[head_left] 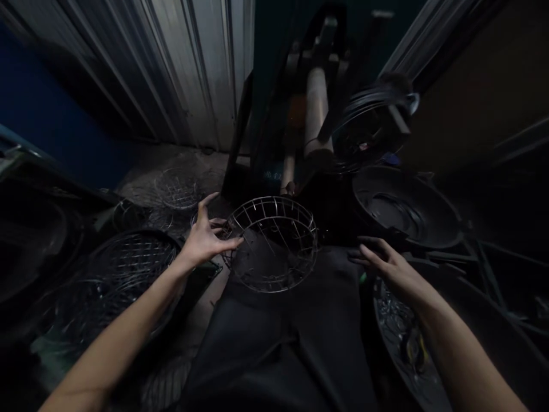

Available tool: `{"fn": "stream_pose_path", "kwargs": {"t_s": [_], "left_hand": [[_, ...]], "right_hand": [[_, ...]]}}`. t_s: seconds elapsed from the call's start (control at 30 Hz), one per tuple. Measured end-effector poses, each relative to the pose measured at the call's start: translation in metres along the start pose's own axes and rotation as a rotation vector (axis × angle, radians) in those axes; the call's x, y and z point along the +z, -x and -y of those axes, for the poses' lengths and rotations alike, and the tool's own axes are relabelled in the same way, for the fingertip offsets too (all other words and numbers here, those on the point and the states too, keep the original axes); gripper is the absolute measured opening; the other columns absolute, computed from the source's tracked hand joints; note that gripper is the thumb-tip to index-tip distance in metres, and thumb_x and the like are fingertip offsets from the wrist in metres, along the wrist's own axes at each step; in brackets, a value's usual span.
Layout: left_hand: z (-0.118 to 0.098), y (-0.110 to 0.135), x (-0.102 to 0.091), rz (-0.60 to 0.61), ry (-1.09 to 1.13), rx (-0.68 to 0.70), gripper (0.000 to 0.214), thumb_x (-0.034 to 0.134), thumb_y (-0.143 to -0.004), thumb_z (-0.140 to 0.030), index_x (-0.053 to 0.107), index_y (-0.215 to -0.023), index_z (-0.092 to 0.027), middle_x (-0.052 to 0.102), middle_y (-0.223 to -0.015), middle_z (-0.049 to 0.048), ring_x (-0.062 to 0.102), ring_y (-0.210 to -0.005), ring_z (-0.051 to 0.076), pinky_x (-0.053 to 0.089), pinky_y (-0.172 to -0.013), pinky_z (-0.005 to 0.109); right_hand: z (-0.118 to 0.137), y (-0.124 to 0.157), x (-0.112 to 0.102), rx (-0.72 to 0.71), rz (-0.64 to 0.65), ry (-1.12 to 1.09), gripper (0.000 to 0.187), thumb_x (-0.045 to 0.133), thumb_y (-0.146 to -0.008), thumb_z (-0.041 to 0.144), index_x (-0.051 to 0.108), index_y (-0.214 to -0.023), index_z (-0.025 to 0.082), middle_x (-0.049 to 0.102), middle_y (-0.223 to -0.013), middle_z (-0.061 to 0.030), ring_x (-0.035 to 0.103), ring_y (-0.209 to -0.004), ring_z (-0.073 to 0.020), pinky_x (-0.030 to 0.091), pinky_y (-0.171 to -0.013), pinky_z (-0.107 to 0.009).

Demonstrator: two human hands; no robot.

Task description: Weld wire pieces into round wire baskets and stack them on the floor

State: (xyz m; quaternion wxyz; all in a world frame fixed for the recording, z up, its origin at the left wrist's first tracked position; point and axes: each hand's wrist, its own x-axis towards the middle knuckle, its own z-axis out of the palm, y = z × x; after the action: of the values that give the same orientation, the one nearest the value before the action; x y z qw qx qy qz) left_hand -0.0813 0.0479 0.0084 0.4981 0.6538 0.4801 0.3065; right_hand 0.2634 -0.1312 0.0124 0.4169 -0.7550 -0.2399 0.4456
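Note:
A round wire basket [274,284] sits tilted over the dark cloth [295,326] that covers my lap. At its left side, my left hand [209,236] has the thumb over the wire wall and some fingers behind it, while the index finger points up. My right hand [380,257] is apart from the basket, to its right, with its fingers loosely stretched out and nothing visible in them. Below that hand is a wide tub [381,320] with small wire pieces and a yellow-handled tool [416,352].
A machine with a pale cylinder [316,109] stands ahead, a coil of wire [373,103] beside it. At right is a dark basin [441,209]. Wire grids [132,257] pile up at left, with more wire baskets [178,189] on the floor by the corrugated wall [193,74].

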Motion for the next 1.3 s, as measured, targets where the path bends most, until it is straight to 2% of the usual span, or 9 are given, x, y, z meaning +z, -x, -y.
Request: {"fn": "stream_pose_path", "kwargs": {"t_s": [0.2,0.37,0.6,0.7,0.8,0.93,1.03,1.13,1.3], "left_hand": [[0.039,0.053,0.013,-0.138,0.375,-0.272,0.098,0.083,-0.052,-0.029,0.024,-0.130,-0.026,0.063,-0.075,-0.0019,0.067,-0.065,0.017,0.055,-0.066,0.033],[0.072,0.095,0.036,-0.266,0.544,-0.414,0.090,0.079,-0.061,-0.031,0.018,-0.128,-0.027,0.068,-0.074,0.0004,0.068,-0.065,0.018,0.055,-0.063,0.031],[0.087,0.120,0.040,-0.465,0.573,-0.599,0.084,0.076,-0.066,-0.031,0.019,-0.128,-0.028,0.066,-0.077,0.0000,0.067,-0.059,0.017,0.055,-0.060,0.031],[0.090,0.125,0.040,-0.552,0.584,-0.613,0.082,0.078,-0.064,-0.026,0.023,-0.125,-0.030,0.065,-0.082,-0.0010,0.066,-0.059,0.015,0.056,-0.062,0.031],[0.092,0.127,0.042,-0.598,0.592,-0.634,0.080,0.078,-0.063,-0.025,0.025,-0.122,-0.031,0.065,-0.083,-0.0021,0.066,-0.059,0.014,0.055,-0.063,0.031],[0.092,0.127,0.043,-0.609,0.599,-0.660,0.081,0.079,-0.063,-0.027,0.024,-0.122,-0.031,0.064,-0.083,-0.0026,0.066,-0.060,0.014,0.055,-0.062,0.031],[0.092,0.127,0.042,-0.599,0.606,-0.671,0.083,0.080,-0.063,-0.029,0.023,-0.123,-0.032,0.064,-0.084,-0.0025,0.066,-0.061,0.014,0.056,-0.064,0.031],[0.091,0.127,0.042,-0.580,0.607,-0.676,0.086,0.079,-0.064,-0.030,0.020,-0.126,-0.032,0.064,-0.084,-0.0021,0.066,-0.062,0.014,0.056,-0.065,0.032],[0.093,0.128,0.044,-0.577,0.593,-0.654,0.088,0.080,-0.062,-0.030,0.019,-0.127,-0.032,0.065,-0.085,-0.0021,0.067,-0.063,0.014,0.055,-0.066,0.031]], "right_hand": [[-0.050,0.043,-0.004,0.015,-0.166,0.139,0.056,0.069,-0.058,0.061,0.058,-0.100,0.026,0.067,-0.098,-0.0061,0.063,-0.100,-0.0266,0.051,-0.087,-0.037],[-0.079,0.061,0.018,0.017,-0.120,0.202,0.057,0.067,-0.059,0.061,0.058,-0.102,0.024,0.067,-0.094,-0.0067,0.063,-0.094,-0.0271,0.052,-0.082,-0.039],[-0.104,0.076,0.074,-0.116,0.101,0.224,0.044,0.061,-0.071,0.059,0.061,-0.092,0.020,0.066,-0.093,-0.0071,0.060,-0.090,-0.0228,0.045,-0.086,-0.039],[-0.118,0.081,0.107,-0.023,0.213,0.095,0.043,0.064,-0.070,0.057,0.061,-0.088,0.018,0.066,-0.087,-0.0067,0.061,-0.084,-0.0212,0.048,-0.080,-0.036],[-0.131,0.083,0.137,0.140,0.180,-0.135,0.050,0.073,-0.063,0.054,0.056,-0.094,0.018,0.066,-0.087,-0.0053,0.063,-0.085,-0.0206,0.050,-0.081,-0.035],[-0.132,0.081,0.164,0.282,0.087,-0.413,0.072,0.080,-0.057,0.046,0.045,-0.114,0.021,0.065,-0.099,-0.0047,0.063,-0.098,-0.0199,0.047,-0.093,-0.035],[-0.122,0.080,0.179,0.323,0.112,-0.542,0.089,0.082,-0.059,0.040,0.031,-0.130,0.026,0.063,-0.106,-0.0045,0.061,-0.105,-0.0187,0.047,-0.095,-0.033],[-0.113,0.081,0.189,0.333,0.143,-0.587,0.100,0.081,-0.062,0.037,0.018,-0.139,0.029,0.062,-0.110,-0.0049,0.059,-0.107,-0.0183,0.047,-0.096,-0.034],[-0.104,0.073,0.195,0.276,0.061,-0.547,0.104,0.079,-0.064,0.043,0.011,-0.142,0.032,0.056,-0.122,-0.0077,0.057,-0.111,-0.0184,0.043,-0.100,-0.037]]}}
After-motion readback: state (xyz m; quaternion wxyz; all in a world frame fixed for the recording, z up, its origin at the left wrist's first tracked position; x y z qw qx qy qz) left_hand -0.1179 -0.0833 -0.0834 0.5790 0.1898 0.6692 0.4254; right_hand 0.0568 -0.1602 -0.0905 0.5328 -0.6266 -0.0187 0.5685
